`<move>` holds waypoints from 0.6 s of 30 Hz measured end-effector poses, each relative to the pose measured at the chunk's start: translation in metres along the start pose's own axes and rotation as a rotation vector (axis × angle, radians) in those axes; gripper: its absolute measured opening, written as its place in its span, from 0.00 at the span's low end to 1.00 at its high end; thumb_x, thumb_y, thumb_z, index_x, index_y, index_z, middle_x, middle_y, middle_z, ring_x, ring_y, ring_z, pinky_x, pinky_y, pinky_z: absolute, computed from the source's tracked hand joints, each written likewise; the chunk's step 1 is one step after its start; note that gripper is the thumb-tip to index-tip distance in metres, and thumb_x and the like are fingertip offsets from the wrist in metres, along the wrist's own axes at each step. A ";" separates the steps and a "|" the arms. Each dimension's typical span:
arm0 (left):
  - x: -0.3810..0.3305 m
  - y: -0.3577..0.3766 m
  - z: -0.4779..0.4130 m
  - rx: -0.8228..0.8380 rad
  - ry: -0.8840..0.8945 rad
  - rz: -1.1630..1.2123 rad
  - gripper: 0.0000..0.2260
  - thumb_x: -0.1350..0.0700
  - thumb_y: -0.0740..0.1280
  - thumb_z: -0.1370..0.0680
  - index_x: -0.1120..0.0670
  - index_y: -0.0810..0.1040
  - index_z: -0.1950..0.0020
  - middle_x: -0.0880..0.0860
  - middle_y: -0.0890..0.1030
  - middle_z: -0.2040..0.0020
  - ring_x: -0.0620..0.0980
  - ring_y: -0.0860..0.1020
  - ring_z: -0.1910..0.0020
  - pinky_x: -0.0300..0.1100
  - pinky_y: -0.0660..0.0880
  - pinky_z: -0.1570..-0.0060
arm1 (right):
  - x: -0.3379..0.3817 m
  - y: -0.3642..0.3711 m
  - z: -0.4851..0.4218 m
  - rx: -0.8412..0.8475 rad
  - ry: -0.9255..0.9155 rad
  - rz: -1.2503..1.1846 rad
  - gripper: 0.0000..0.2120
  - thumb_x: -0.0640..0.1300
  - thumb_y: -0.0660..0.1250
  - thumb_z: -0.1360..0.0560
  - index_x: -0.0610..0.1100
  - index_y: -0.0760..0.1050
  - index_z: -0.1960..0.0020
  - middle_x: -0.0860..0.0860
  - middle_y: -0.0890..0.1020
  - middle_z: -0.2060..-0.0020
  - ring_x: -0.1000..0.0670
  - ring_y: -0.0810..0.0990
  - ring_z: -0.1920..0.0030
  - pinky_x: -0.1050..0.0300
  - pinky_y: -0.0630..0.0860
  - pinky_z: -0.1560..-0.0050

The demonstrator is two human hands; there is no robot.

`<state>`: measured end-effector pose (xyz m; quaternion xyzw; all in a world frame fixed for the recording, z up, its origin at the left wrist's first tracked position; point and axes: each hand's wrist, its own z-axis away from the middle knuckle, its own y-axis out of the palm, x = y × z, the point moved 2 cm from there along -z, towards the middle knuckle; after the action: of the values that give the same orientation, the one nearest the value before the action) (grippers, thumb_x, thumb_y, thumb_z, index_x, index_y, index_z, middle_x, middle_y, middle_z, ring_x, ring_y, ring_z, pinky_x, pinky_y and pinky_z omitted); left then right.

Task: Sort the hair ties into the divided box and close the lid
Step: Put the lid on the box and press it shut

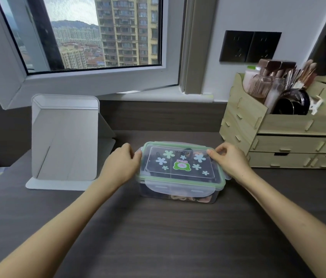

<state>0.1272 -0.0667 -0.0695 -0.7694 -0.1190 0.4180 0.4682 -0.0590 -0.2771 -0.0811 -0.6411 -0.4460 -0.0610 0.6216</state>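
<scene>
A clear plastic divided box (178, 195) stands on the dark desk in the middle. Its lid (180, 164), green-rimmed with flower and frog stickers, lies on top of it. Dark and tan hair ties (182, 198) show through the front wall. My left hand (123, 164) presses against the box's left end at the lid rim. My right hand (230, 160) rests on the lid's far right corner, fingers curled over the edge. The front lid flap (178, 189) hangs down over the front wall.
A white folding stand (64, 141) is upright at the left. A wooden organiser (282, 129) with drawers, brushes and cosmetics stands at the right, close to the box. An inward-opened window sash (90, 81) juts over the back. Dark desk surface (158, 237) lies in front.
</scene>
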 end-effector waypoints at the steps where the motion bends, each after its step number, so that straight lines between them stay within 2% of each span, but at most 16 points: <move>1: -0.001 0.004 0.000 0.001 0.015 -0.057 0.15 0.46 0.57 0.21 0.59 0.71 0.55 0.58 0.78 0.57 0.57 0.76 0.59 0.48 0.73 0.58 | 0.000 0.000 0.000 -0.002 -0.002 0.005 0.18 0.56 0.66 0.27 0.41 0.76 0.50 0.45 0.81 0.52 0.46 0.78 0.52 0.55 0.70 0.57; 6: -0.002 0.013 -0.004 0.063 0.094 -0.231 0.17 0.48 0.50 0.19 0.56 0.71 0.58 0.60 0.81 0.55 0.58 0.77 0.58 0.49 0.76 0.55 | 0.003 -0.005 0.006 -0.084 -0.050 0.172 0.21 0.61 0.63 0.27 0.43 0.74 0.48 0.46 0.82 0.52 0.43 0.79 0.52 0.52 0.72 0.57; 8: -0.005 0.011 -0.004 0.130 0.158 -0.379 0.16 0.51 0.49 0.19 0.57 0.72 0.53 0.59 0.80 0.52 0.56 0.76 0.59 0.48 0.75 0.55 | 0.011 -0.014 0.013 -0.182 -0.130 0.366 0.22 0.62 0.60 0.26 0.42 0.73 0.48 0.46 0.81 0.52 0.42 0.79 0.51 0.53 0.71 0.59; 10: -0.009 0.012 -0.005 0.212 0.191 -0.471 0.12 0.55 0.52 0.20 0.58 0.71 0.44 0.58 0.79 0.48 0.57 0.77 0.54 0.49 0.77 0.55 | 0.022 -0.024 0.023 -0.239 -0.261 0.604 0.23 0.62 0.57 0.24 0.41 0.73 0.49 0.45 0.80 0.52 0.41 0.80 0.52 0.54 0.67 0.63; 13: -0.011 0.012 -0.005 0.312 0.195 -0.550 0.13 0.57 0.56 0.22 0.58 0.68 0.39 0.57 0.79 0.46 0.58 0.78 0.49 0.51 0.79 0.51 | 0.033 -0.030 0.037 -0.074 -0.341 0.850 0.25 0.63 0.53 0.23 0.42 0.76 0.55 0.45 0.82 0.55 0.43 0.81 0.54 0.58 0.62 0.69; 15: -0.012 0.012 -0.007 0.342 0.167 -0.543 0.16 0.57 0.56 0.22 0.58 0.66 0.35 0.58 0.79 0.44 0.59 0.78 0.48 0.51 0.78 0.49 | 0.035 -0.030 0.044 0.047 -0.323 0.888 0.24 0.62 0.51 0.22 0.44 0.72 0.60 0.45 0.82 0.54 0.43 0.81 0.54 0.59 0.60 0.72; 16: -0.011 0.013 -0.008 0.365 0.143 -0.530 0.17 0.57 0.55 0.22 0.58 0.63 0.33 0.58 0.78 0.43 0.59 0.78 0.47 0.52 0.78 0.48 | 0.036 -0.030 0.046 0.089 -0.312 0.872 0.23 0.61 0.51 0.22 0.44 0.71 0.60 0.44 0.82 0.53 0.43 0.81 0.53 0.58 0.62 0.70; 18: -0.012 0.015 -0.010 0.407 0.096 -0.487 0.21 0.57 0.54 0.21 0.60 0.58 0.29 0.60 0.77 0.41 0.60 0.77 0.44 0.53 0.77 0.45 | 0.034 -0.027 0.046 0.179 -0.275 0.798 0.23 0.58 0.50 0.20 0.41 0.74 0.56 0.42 0.82 0.52 0.41 0.80 0.50 0.55 0.66 0.62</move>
<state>0.1242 -0.0874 -0.0733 -0.6277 -0.1911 0.2722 0.7038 -0.0779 -0.2256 -0.0495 -0.7089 -0.2451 0.3093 0.5846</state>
